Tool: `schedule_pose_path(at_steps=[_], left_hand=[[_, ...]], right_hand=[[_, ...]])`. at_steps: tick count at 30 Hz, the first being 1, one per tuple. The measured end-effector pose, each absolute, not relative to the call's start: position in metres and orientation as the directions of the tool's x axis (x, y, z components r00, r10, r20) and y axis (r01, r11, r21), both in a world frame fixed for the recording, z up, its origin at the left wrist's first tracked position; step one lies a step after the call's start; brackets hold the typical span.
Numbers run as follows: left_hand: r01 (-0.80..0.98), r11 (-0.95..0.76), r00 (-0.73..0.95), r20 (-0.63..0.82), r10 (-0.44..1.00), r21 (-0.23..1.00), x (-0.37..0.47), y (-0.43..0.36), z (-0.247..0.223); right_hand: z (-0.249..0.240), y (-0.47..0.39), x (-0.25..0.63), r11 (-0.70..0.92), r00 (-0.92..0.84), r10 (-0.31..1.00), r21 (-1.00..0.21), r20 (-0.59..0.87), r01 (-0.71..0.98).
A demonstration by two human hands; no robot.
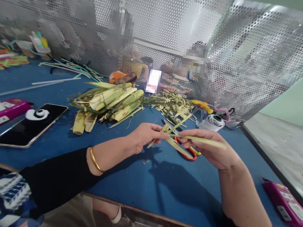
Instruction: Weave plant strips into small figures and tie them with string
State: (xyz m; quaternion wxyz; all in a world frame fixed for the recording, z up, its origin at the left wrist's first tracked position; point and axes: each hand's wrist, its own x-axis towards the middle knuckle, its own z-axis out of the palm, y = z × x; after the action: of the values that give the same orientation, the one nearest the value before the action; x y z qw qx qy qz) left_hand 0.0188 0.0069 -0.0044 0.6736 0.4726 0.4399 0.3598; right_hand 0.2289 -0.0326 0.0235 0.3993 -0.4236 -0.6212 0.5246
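Observation:
My left hand (142, 137) pinches a small piece of folded or crossed pale green leaf strips (177, 147) between thumb and fingers, its ends sticking out several ways. From the right, my right hand (216, 152) grips a long narrow leaf strip (205, 141) that runs across its fingers toward the piece. Both hands are raised above the blue table, close together. Scissors with red and yellow handles (190, 157) lie just beneath and behind them, partly hidden. Beyond my left hand is a bundle of pale green husk-like leaves (115, 103).
Leaf scraps (174, 106) lie at the back, near a white spool (213, 122) and a yellow-handled tool (203, 106). To the left are a phone (26, 132) and a magenta tissue pack (13, 114); another magenta pack (290, 206) sits right. A perforated metal screen (162, 21) borders the table's far side.

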Motion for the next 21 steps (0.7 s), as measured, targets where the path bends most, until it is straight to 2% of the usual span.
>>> schedule_pose_path(at_steps=[6,13,18,21], left_hand=[[0.015,0.179,0.333,-0.174,0.927,0.984,0.022,0.005,-0.010],[-0.002,0.112,0.315,-0.105,0.943,0.994,0.026,0.002,-0.012],[-0.004,0.112,0.273,-0.107,0.956,0.994,0.026,0.003,-0.011],[-0.024,0.127,0.251,-0.117,0.961,0.992,0.026,0.006,-0.014]], right_hand=[[0.008,-0.026,0.209,0.376,-0.063,0.926,-0.908,0.371,0.182],[0.003,-0.028,0.190,0.300,-0.019,0.951,-0.906,0.309,0.299],[0.003,-0.025,0.196,0.334,-0.101,0.936,-0.766,0.336,0.550],[0.003,-0.025,0.200,0.342,-0.176,0.938,-0.723,0.297,0.601]])
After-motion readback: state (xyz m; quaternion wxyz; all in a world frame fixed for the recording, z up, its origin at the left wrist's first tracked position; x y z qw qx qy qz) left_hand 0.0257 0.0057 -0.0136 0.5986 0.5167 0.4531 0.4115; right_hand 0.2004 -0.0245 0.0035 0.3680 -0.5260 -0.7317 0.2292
